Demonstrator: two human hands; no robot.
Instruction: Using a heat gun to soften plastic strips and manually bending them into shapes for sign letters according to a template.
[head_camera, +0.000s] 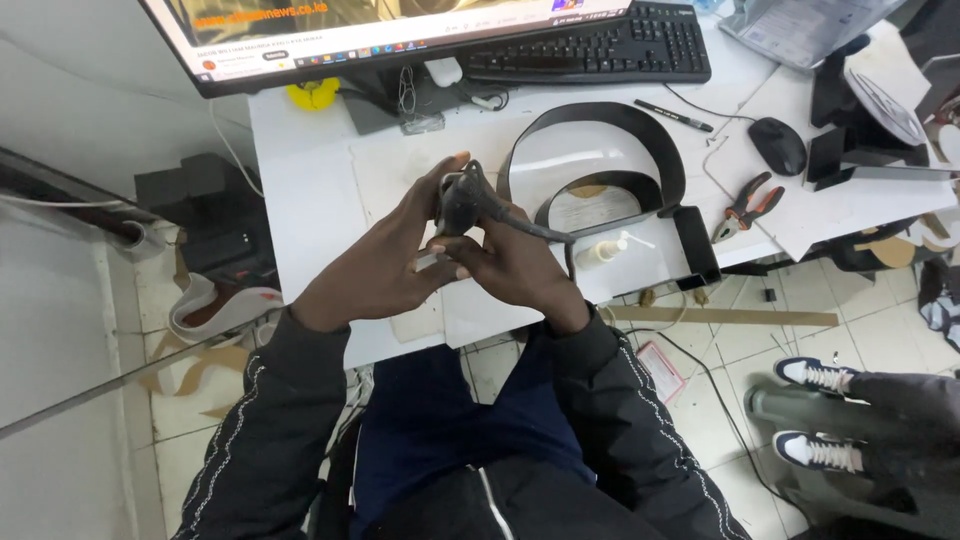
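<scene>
White desk edge (330, 340) under both hands (455, 250), dark tool (465, 200)

Monitor screen (380, 25) at desk's far edge, black frame, white/orange page (top cut off); pink-edged label (661, 370) on floor.

left hand (385, 262) fingers extended, gripping | right hand (515, 265) curled, gripping | hands touching

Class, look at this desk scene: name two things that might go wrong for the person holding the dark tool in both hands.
1. The left hand and right hand crowd the dark tool; a slip might nick a finger.
2. The small bottle lies near the table edge, beside the hands; a nudge may send it to the floor.
</scene>
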